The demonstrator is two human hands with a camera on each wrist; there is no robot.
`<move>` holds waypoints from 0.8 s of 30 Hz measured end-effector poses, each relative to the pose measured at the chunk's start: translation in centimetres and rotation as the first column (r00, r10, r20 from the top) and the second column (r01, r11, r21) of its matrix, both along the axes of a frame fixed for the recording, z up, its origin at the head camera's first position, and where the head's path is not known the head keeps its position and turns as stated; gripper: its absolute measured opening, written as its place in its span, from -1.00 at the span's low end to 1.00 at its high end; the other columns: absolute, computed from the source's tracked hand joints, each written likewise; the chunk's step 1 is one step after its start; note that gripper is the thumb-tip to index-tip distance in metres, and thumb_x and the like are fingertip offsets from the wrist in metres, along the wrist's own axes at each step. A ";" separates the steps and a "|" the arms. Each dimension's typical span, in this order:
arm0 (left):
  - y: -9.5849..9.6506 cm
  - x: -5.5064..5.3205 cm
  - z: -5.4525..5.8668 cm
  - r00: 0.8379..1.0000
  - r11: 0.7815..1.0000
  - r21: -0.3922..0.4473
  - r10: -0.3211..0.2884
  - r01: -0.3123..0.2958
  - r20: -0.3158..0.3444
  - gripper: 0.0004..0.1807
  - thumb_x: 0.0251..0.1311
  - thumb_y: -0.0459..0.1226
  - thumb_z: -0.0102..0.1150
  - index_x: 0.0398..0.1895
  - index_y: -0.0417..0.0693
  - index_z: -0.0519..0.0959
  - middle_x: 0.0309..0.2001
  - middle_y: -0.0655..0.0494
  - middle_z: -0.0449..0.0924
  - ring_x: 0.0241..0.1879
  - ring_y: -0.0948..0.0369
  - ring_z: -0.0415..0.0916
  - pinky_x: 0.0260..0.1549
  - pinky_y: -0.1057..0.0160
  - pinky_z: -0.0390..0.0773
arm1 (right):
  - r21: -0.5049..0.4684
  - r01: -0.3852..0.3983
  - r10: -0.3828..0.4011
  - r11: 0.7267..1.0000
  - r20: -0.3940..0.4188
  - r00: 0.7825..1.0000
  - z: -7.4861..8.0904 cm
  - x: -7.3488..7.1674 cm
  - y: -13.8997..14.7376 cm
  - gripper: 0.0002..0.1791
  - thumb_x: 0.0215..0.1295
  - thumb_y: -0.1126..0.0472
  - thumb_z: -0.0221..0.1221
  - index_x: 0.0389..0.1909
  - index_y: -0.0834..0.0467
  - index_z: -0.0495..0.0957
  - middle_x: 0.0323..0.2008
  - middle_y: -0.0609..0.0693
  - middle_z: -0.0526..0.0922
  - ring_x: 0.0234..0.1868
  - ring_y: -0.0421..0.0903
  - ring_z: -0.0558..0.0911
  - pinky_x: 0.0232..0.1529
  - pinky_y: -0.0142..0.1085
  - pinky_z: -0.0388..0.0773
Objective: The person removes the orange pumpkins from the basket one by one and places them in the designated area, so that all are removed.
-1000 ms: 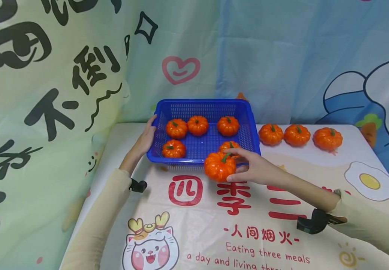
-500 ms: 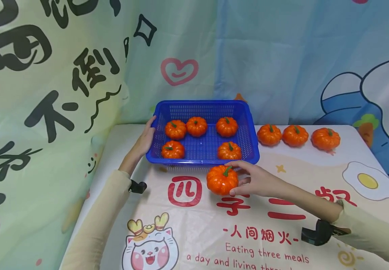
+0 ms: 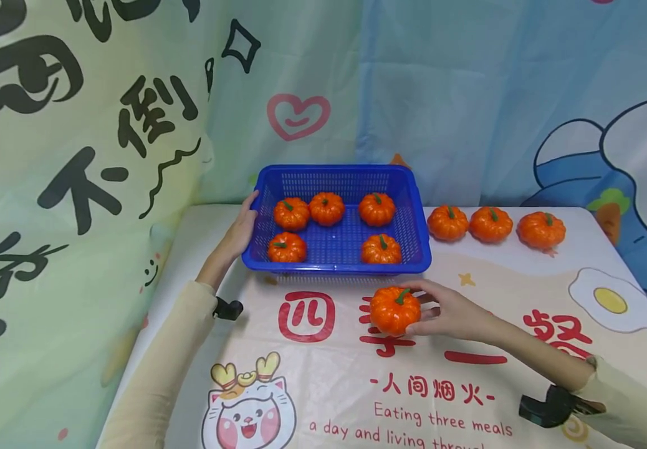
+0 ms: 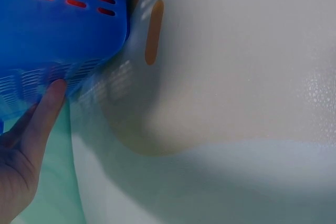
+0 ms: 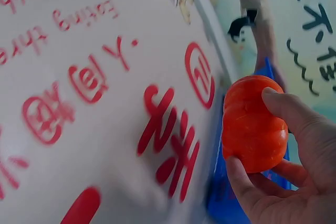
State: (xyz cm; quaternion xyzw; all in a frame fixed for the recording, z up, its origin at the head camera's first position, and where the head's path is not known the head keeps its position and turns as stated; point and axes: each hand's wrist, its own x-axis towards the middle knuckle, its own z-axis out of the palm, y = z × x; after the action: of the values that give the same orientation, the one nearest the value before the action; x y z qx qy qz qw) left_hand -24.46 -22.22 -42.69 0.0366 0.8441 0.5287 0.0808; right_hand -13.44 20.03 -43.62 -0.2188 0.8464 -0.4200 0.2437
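A blue plastic basket point(image 3: 336, 268) stands at the back of the table with several small orange pumpkins point(image 3: 326, 209) inside. My left hand point(image 3: 238, 234) rests against its left side; in the left wrist view the straight fingers point(image 4: 44, 114) touch the slotted wall. In front of the basket's right half, my right hand point(image 3: 455, 312) holds a glossy orange pumpkin point(image 3: 393, 312) with a green stem. The right wrist view shows the thumb and fingers spread around this pumpkin point(image 5: 254, 124). Part of its surface is hidden by the fingers.
To the right of the basket, a row of three more pumpkins point(image 3: 490, 225) lies along the table's back edge. A printed cloth point(image 3: 323, 386) covers the table. Patterned curtains point(image 3: 441, 93) hang behind and at the left.
My right hand has moved the pumpkin from the basket's front rim toward me and to the right, uncovering the pumpkin in the basket's front right corner. My left hand stays at the basket.
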 end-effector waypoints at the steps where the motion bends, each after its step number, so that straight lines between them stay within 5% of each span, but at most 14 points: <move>1: 0.0 0.0 0.0 1.000 1.000 -0.002 -0.001 0.001 -0.002 -0.38 0.47 -0.29 -0.52 0.57 -0.02 -0.20 0.57 -0.15 -0.22 0.54 -0.09 -0.18 0.49 -0.10 -0.15 | 0.006 0.011 -0.010 1.000 -0.004 1.000 -0.2 0.0 0.4 -0.19 0.13 0.03 0.36 0.36 0.15 0.25 0.25 0.19 0.43 0.20 0.21 0.47 0.00 -0.22 0.64; 6: -0.5 -1.0 -1.4 1.000 1.000 -0.008 -0.001 0.001 -0.019 -0.38 0.46 -0.24 -0.54 0.57 0.05 -0.21 0.57 -0.12 -0.25 0.54 -0.10 -0.20 0.49 -0.13 -0.16 | 0.055 0.053 -0.052 0.997 -0.035 0.998 -1.2 -0.6 2.8 -0.15 0.12 0.04 0.37 0.36 0.23 0.22 0.23 0.23 0.44 0.17 0.23 0.49 -0.09 -0.28 0.67; 12: -0.2 -0.2 -0.2 1.000 1.000 0.000 0.000 0.000 -0.004 -0.38 0.46 -0.30 -0.53 0.57 -0.01 -0.21 0.57 -0.15 -0.23 0.54 -0.11 -0.18 0.49 -0.14 -0.15 | 0.178 0.136 -0.112 0.975 -0.138 0.984 -1.8 -2.2 5.5 -0.15 0.08 0.02 0.40 0.30 0.29 0.24 0.18 0.30 0.44 0.11 0.24 0.50 -0.10 -0.14 0.68; 19: -1.1 -1.8 -3.2 0.999 1.000 -0.012 0.017 -0.018 -0.039 -0.39 0.47 -0.18 -0.55 0.57 0.20 -0.19 0.58 -0.04 -0.22 0.55 -0.04 -0.17 0.49 -0.11 -0.15 | 0.224 0.342 -0.316 0.913 -0.145 0.938 -3.0 -5.7 7.7 -0.03 0.17 -0.07 0.32 0.39 0.35 0.03 0.29 0.41 0.24 0.21 0.37 0.37 0.08 0.15 0.54; 24: -1.1 -2.0 -3.8 0.999 0.999 -0.033 0.029 -0.030 -0.046 -0.39 0.46 -0.14 -0.55 0.56 0.27 -0.19 0.58 -0.02 -0.19 0.54 -0.03 -0.15 0.49 -0.12 -0.12 | 0.201 0.374 -0.349 0.905 -0.148 0.925 -3.7 -7.1 8.4 -0.03 0.19 0.00 0.32 0.38 0.39 -0.01 0.29 0.43 0.19 0.23 0.39 0.33 0.10 0.18 0.50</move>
State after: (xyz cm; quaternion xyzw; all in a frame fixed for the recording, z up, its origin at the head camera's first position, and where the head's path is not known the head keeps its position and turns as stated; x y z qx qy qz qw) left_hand -26.48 -23.31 -46.53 0.0349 0.8551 0.5145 0.0542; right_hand -20.52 28.46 -47.35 -0.0514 0.9263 -0.3466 0.1383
